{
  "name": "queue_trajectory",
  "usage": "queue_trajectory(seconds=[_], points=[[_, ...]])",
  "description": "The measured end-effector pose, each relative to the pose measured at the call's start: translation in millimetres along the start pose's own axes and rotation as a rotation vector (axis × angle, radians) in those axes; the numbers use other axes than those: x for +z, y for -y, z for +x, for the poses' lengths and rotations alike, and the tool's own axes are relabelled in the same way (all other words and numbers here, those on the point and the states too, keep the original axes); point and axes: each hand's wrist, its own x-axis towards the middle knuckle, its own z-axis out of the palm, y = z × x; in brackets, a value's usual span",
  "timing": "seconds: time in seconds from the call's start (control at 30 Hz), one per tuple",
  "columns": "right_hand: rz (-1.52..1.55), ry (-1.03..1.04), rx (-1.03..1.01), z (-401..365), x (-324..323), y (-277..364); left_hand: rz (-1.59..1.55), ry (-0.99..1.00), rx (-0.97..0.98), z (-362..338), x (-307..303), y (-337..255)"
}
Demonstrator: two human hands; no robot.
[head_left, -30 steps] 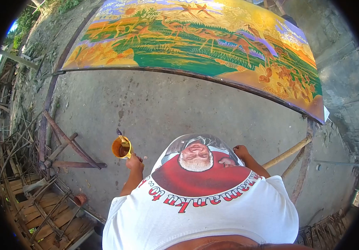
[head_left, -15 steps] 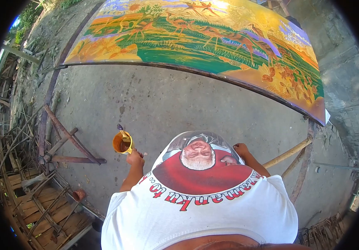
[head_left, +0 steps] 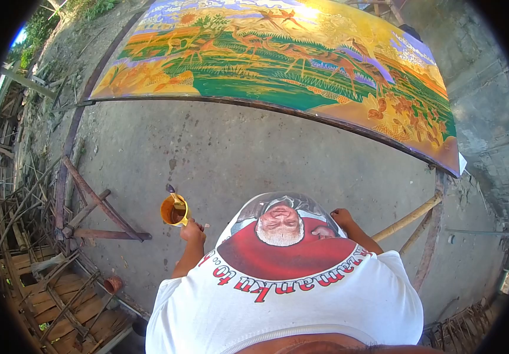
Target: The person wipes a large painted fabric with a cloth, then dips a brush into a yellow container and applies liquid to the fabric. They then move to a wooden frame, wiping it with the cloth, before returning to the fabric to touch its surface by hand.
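Note:
My left hand [head_left: 192, 230] is closed around the handle of a yellow plastic cup [head_left: 166, 210], held out to the left of my body. Dark brownish liquid shows inside the cup. A paintbrush [head_left: 175, 196] leans in it, one end sticking out past the far rim. On the other side, my right hand [head_left: 342, 218] hangs beside my shirt with its fingers curled in; nothing shows in it. Ahead of both hands, and apart from them, a large painted cloth [head_left: 254, 76] with birds, plants and green water is stretched on a frame.
Wooden poles [head_left: 104, 206] brace the frame at the left, and a light pole [head_left: 408, 217] slants at the right. Sticks and split bamboo [head_left: 48, 301] lie at the lower left, near a reddish pot [head_left: 113, 285]. The concrete floor [head_left: 254, 141] has dark spots.
The cloth and the cup sit slightly lower in the view. My left hand still holds the cup, and my right hand stays at my side.

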Motion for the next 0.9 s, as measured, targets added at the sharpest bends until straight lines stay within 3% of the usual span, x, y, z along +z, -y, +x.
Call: queue_trajectory(seconds=[0.9], points=[[0.021,-0.002,0.017,-0.9,0.4,-2.1,0.004,-0.01,-0.001,-1.9,4.3,-5.6]])
